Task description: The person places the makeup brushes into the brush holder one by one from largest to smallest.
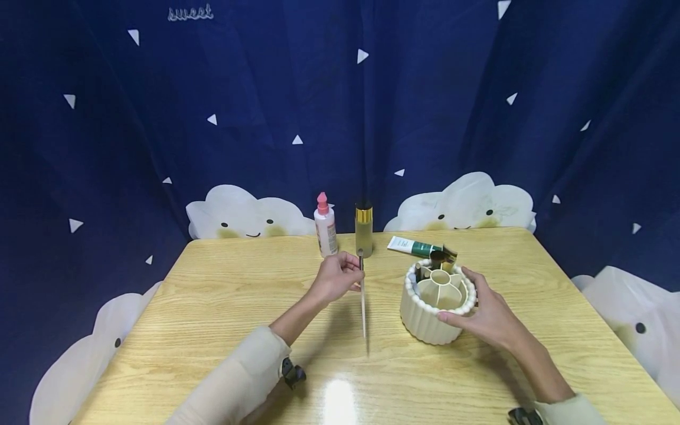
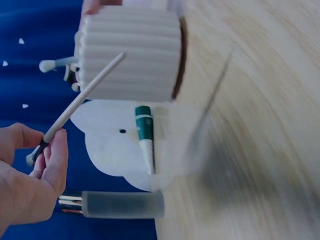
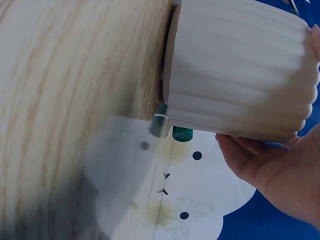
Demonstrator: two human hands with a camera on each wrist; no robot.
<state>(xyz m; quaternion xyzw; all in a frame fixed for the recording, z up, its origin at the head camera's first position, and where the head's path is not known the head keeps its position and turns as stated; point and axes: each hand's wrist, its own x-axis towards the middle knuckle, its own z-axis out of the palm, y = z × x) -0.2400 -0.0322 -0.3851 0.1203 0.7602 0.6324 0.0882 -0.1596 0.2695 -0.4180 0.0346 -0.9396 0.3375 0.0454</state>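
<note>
Near the middle of the table, my left hand (image 1: 336,278) pinches a makeup brush (image 2: 82,100) between thumb and fingers. Its pale handle points down in the head view, and the small bristle tip is up by the fingers. My right hand (image 1: 489,310) grips a round cream brush holder (image 1: 429,321) from the right, thumb at the near rim and fingers around the far side. Ribbed walls and a beaded rim mark the holder, which is split into compartments. Several brushes (image 1: 438,257) stand in its back and left compartments.
Behind the left hand stand a white bottle with a pink cap (image 1: 325,227) and a yellowish bottle with a gold collar (image 1: 363,230). A green and white tube (image 1: 414,246) lies behind the holder. A dark blue curtain (image 1: 297,71) hangs past the wooden table's (image 1: 228,283) back edge.
</note>
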